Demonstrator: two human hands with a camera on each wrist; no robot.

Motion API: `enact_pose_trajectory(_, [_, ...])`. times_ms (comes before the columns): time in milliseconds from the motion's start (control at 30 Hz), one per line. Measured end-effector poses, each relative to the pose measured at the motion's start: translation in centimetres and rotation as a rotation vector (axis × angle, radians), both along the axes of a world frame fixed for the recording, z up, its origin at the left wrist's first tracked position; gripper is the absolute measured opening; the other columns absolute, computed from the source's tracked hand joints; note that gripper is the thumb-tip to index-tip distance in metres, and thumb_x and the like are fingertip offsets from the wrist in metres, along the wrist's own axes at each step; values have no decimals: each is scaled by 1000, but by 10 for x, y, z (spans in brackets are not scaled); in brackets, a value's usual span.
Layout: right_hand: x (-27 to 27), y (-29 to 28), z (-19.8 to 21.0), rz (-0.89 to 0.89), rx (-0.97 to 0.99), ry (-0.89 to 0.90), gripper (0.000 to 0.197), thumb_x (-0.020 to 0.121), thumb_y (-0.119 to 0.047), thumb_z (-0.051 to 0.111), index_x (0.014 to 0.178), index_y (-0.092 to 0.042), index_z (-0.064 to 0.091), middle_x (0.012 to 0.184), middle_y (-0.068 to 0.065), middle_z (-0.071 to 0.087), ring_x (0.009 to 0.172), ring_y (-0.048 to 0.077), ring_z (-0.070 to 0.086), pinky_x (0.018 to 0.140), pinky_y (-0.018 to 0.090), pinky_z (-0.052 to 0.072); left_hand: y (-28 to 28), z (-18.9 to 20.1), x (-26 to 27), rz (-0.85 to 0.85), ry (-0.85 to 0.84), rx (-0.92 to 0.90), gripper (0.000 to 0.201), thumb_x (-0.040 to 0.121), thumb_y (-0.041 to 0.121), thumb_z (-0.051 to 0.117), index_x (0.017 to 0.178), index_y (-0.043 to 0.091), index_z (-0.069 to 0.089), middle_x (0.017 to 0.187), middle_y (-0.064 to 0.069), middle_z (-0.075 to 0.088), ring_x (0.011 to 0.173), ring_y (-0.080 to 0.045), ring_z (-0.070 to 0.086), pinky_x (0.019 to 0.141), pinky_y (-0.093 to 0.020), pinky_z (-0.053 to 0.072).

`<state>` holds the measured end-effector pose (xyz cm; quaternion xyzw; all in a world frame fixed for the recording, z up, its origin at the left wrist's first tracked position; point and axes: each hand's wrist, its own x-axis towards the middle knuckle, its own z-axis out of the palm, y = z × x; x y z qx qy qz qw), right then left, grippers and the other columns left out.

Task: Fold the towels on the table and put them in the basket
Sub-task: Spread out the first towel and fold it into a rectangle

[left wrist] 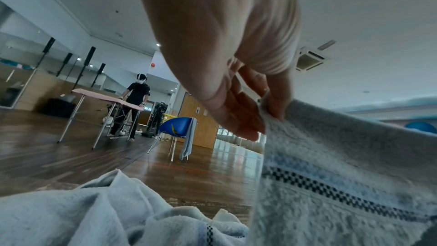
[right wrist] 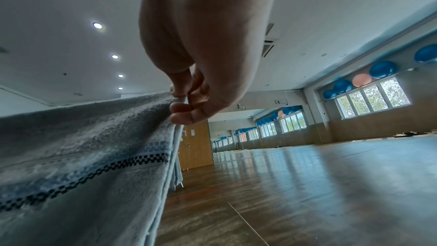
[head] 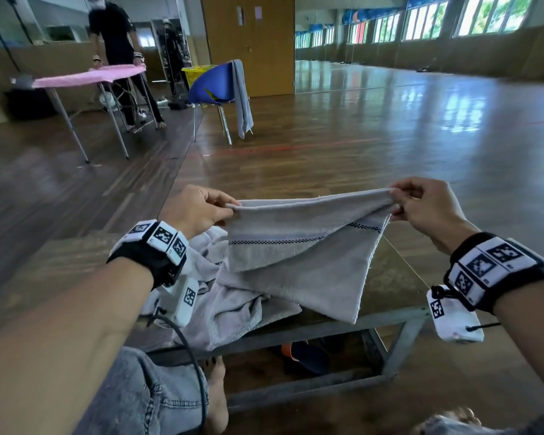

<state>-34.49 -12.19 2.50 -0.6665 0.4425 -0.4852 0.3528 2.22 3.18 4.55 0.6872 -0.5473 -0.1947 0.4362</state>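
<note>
Both bare arms reach out from the bottom of the head view, each with a black wrist band (head: 496,268) covered in black-and-white squares. Just past them, the left hand (head: 195,211) pinches one top corner of a grey towel (head: 299,249) between thumb and fingers. The right hand (head: 427,208) pinches the other top corner the same way. This towel is stretched between the hands and held up in the air, with a dark checked stripe (head: 296,239) running across it. Its bottom end hangs down onto the wooden table (head: 390,281). More crumpled grey towels (head: 223,306) lie in a heap on the table under the left wrist. Far off, a blue chair (head: 214,84) has another grey towel hung over its back, and a yellow basket (head: 195,73) stands behind it. Another person (head: 117,36) stands at a pink-covered table (head: 88,76).
</note>
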Motion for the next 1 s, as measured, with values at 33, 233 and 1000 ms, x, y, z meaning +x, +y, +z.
enact_pose_trajectory(33, [0, 1, 0, 4, 5, -8, 23, 94, -6, 69, 82, -25, 71, 81, 4, 69, 50, 7, 65, 59, 29, 63, 1, -1, 2, -11, -12, 30, 15, 76, 13, 83, 82, 26, 82, 84, -7, 78, 84, -23, 75, 85, -41, 61])
enact_pose_trajectory(233, [5, 6, 5, 15, 23, -15, 21, 95, -4, 67, 83, -21, 70, 81, 6, 68, 50, 6, 63, 61, 29, 64, 6, 5, 5, -69, 48, 94, 3, 82, 17, 79, 82, 19, 81, 85, -6, 79, 83, -21, 76, 82, -31, 61])
enact_pose_trajectory(1000, [41, -52, 122, -99, -170, -5, 25, 93, 0, 67, 81, -22, 65, 89, 3, 68, 87, 21, 72, 80, 38, 63, -53, 128, 12, 211, -364, -359, 11, 90, 3, 69, 99, 3, 75, 89, -12, 74, 69, -17, 69, 57, -14, 54])
